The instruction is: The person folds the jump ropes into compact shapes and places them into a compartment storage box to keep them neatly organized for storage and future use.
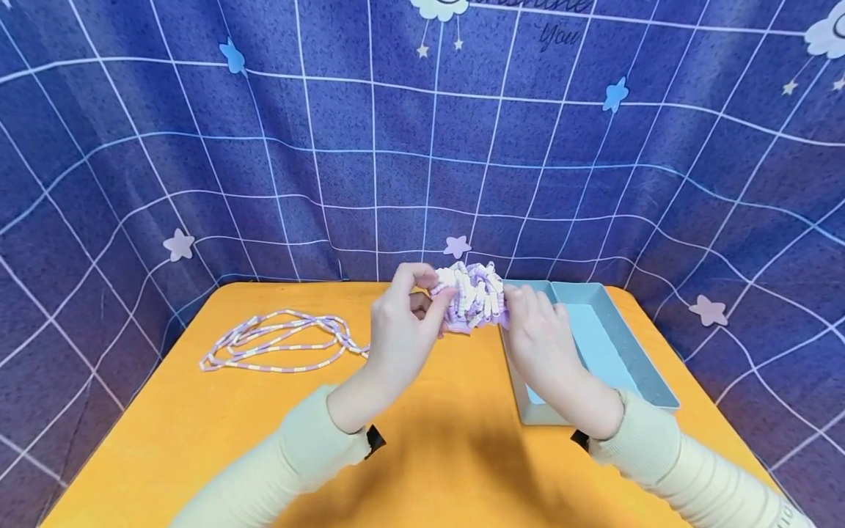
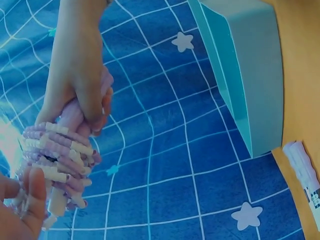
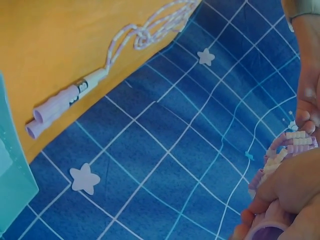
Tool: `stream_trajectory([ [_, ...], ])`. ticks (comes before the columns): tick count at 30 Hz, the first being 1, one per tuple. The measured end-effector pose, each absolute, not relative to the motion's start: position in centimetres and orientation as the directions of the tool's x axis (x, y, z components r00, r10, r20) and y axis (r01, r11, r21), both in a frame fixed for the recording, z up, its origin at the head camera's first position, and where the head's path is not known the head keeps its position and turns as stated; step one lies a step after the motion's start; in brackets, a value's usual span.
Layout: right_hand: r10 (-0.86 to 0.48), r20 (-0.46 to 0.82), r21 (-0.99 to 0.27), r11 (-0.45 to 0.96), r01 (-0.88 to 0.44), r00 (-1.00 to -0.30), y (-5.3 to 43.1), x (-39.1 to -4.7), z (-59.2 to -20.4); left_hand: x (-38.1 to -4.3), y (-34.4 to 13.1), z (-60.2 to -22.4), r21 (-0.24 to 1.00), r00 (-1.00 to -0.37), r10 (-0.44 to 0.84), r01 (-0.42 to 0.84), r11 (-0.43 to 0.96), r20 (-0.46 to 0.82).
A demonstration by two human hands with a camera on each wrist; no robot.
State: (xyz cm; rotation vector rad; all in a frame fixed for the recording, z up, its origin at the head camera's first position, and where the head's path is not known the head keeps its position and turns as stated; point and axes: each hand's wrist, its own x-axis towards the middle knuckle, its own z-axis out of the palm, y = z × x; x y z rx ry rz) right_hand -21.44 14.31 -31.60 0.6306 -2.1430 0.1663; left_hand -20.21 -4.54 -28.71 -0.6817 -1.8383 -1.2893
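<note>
A bundled beaded jump rope (image 1: 472, 297) in lavender and white is held up above the far part of the table. My left hand (image 1: 399, 326) pinches the coiled beads between thumb and fingers at the bundle's left side. On the other side my right hand (image 1: 544, 337) grips the lavender handles (image 2: 75, 114), which come out of the beads. The open end of a handle (image 3: 270, 227) shows below the right hand in the right wrist view. The right fingers hide much of the handles.
A second beaded jump rope (image 1: 284, 369) lies loosely looped on the orange table (image 1: 422, 440) at left, its lavender handles (image 3: 55, 106) side by side. A blue-grey tray (image 1: 544, 416) stands at right, under the right forearm. Behind hangs a blue grid-patterned curtain (image 1: 409, 176).
</note>
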Motion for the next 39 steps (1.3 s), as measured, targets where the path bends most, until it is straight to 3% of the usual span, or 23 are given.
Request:
stream_trajectory([
  [8, -0.365, 0.786, 0.109, 0.876, -0.470, -0.498, 14.31, -21.49, -31.54, -20.42, -4.40, -28.97, 0.460, -0.506, 0.004, 0.788, 0.410, 0.863],
  [16, -0.358, 0.816, 0.162, 0.896, -0.414, -0.454, 14.29, -21.57, -31.67, -20.24, -4.06, -29.14, 0.474, -0.540, 0.016, 0.752, 0.459, 0.841],
  [31, -0.339, 0.826, 0.160, 0.907, -0.389, -0.451, 14.59, -21.80, -31.54, -20.14, -4.38, -28.95, 0.547, -0.613, 0.011, 0.713, 0.438, 0.790],
  [39, -0.335, 0.812, 0.146, 0.909, -0.390, -0.478, 14.86, -21.72, -31.61, -20.43, -4.36, -29.00, 0.338, -0.477, 0.147, 0.777, 0.531, 0.866],
])
